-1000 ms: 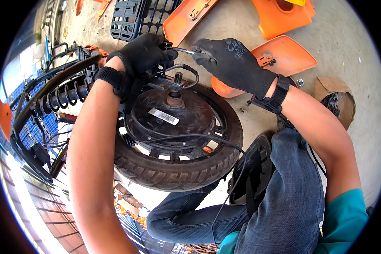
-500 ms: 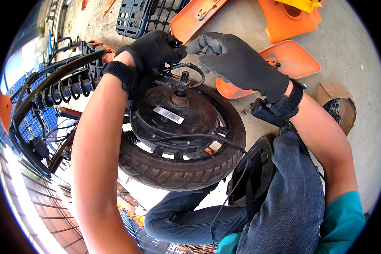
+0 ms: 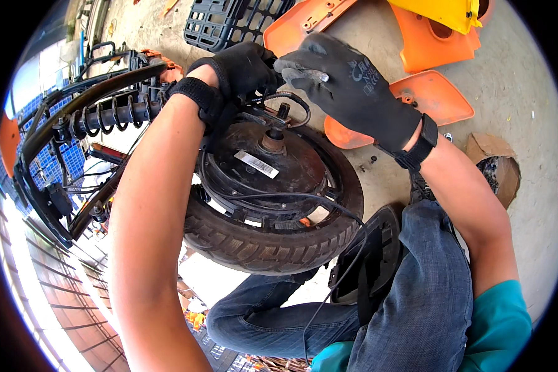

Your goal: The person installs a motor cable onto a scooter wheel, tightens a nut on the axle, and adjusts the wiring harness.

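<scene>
Both my hands wear black gloves and meet above a scooter wheel (image 3: 273,248) lying on its side, its dark hub (image 3: 229,155) bearing a white label. My left hand (image 3: 248,71) is closed around something dark at the far side of the axle (image 3: 283,115); its fingertips are mostly hidden. My right hand (image 3: 341,80) is closed beside it, fingers curled in. A small bright metal end (image 3: 323,77) pokes out of that fist; what kind of tool it belongs to cannot be made out. A black cable (image 3: 304,105) loops close by the axle.
To the left stands the dark frame with a coil spring (image 3: 108,118). Orange panels (image 3: 440,99), a yellow part (image 3: 440,15) and a black grid crate (image 3: 211,28) lie beyond. A torn cardboard box (image 3: 508,173) sits at right. A black plastic shell (image 3: 372,248) is by my leg.
My right hand has turned and curled in against the left, its fingers now closed with a metal end showing. The whole view has shifted slightly, the wheel appearing farther right.
</scene>
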{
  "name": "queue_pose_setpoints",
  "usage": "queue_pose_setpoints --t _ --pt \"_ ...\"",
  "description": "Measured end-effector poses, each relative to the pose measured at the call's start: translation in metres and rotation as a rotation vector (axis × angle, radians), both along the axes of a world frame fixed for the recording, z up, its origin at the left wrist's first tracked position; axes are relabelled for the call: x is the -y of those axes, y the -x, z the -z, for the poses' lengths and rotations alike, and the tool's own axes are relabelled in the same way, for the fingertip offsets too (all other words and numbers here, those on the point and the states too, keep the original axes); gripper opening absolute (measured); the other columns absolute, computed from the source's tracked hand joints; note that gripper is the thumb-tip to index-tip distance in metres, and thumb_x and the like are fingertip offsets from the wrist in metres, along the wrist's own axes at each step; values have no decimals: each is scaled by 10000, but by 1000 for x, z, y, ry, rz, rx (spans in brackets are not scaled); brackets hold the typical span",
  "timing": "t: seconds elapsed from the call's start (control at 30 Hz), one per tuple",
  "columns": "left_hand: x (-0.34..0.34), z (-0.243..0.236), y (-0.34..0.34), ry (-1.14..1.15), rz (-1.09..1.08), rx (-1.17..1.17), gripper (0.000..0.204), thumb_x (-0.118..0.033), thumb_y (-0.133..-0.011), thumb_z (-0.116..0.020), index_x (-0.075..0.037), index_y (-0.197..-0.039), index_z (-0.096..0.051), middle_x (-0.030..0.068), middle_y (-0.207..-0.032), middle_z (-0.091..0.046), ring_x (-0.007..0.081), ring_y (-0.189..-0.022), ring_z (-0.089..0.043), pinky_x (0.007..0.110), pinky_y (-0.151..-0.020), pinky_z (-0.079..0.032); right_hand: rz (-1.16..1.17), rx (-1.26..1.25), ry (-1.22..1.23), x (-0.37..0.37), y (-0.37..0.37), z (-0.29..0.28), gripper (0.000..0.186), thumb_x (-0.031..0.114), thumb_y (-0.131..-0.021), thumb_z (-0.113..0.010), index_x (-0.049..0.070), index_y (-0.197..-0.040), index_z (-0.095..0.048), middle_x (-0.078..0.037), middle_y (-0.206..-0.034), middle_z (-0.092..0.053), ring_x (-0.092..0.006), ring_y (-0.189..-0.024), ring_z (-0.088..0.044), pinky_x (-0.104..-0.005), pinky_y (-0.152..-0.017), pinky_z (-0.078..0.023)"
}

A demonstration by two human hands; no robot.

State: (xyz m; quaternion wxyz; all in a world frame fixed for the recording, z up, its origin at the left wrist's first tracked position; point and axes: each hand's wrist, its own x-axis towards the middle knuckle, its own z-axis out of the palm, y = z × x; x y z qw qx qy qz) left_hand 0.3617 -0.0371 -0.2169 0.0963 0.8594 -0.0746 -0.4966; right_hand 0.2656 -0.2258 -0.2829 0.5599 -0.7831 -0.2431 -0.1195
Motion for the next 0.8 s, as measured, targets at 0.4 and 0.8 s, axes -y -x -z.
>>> queue_pose_setpoints --t 0.4,0.8 --pt "-21 15 -8 93 122 15 200 -131 -846 -637 -7 -998 -671 165 -941 -707 297 -865 -686 377 -775 -537 -48 102 137 -12 -15 3 221 186 -881 -618 75 -1072 -611 -120 -1025 -632 -306 -947 -647 -401 -826 -530" --pt "-18 1 -13 286 -13 -134 285 -149 -878 -674 -65 -1150 -652 61 -1054 -700 145 -917 -649 307 -768 -528 -55 101 132 -26 -30 -6 191 142 -884 -613 50 -1048 -579 -133 -950 -625 -324 -858 -655 -408 -735 -533"
